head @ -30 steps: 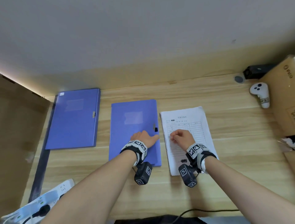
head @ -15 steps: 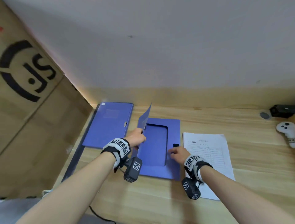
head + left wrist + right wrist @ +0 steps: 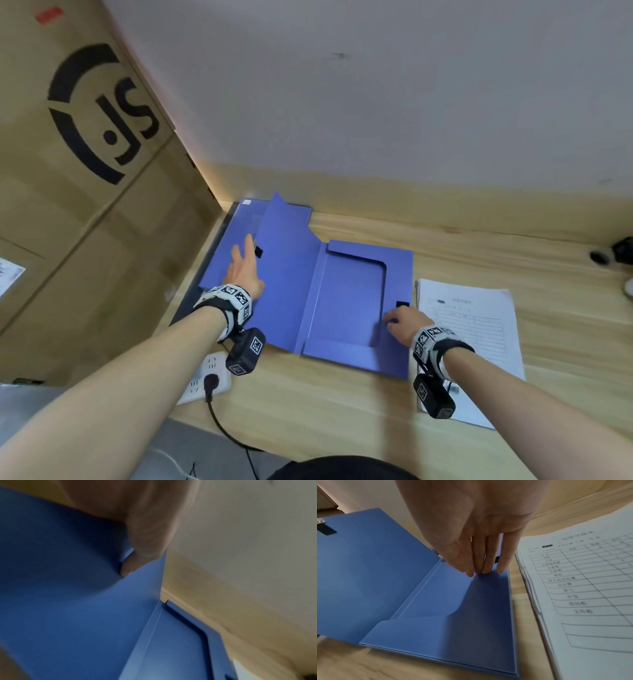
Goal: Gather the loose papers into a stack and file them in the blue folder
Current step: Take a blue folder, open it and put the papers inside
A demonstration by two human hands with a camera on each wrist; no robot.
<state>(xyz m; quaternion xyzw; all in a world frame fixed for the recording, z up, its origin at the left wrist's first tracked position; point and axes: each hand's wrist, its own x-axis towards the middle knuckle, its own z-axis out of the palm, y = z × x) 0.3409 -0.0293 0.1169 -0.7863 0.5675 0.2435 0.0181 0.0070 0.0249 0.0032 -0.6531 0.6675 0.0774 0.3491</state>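
Note:
The blue folder (image 3: pixel 349 301) lies open on the wooden table, its cover (image 3: pixel 287 274) swung out to the left and still slightly raised. My left hand (image 3: pixel 245 263) rests flat on the cover's inner face with straight, spread fingers; in the left wrist view the thumb (image 3: pixel 132 561) touches the cover (image 3: pixel 77 601). My right hand (image 3: pixel 397 318) presses its straight fingertips (image 3: pixel 482 570) on the right flap of the folder (image 3: pixel 471 615). The paper stack (image 3: pixel 469 325), topped by a printed table form (image 3: pixel 582 588), lies just right of the folder.
A second blue folder (image 3: pixel 245 212) lies partly under the raised cover at the back left. A large cardboard box (image 3: pixel 85 171) walls the left side. A white power strip (image 3: pixel 205 377) with a plug sits at the table's near-left edge. A black device (image 3: pixel 621 250) is far right.
The folder went from shut to open: my left hand swung the cover up, then down to the left. My right hand moved off the papers onto the folder's right flap.

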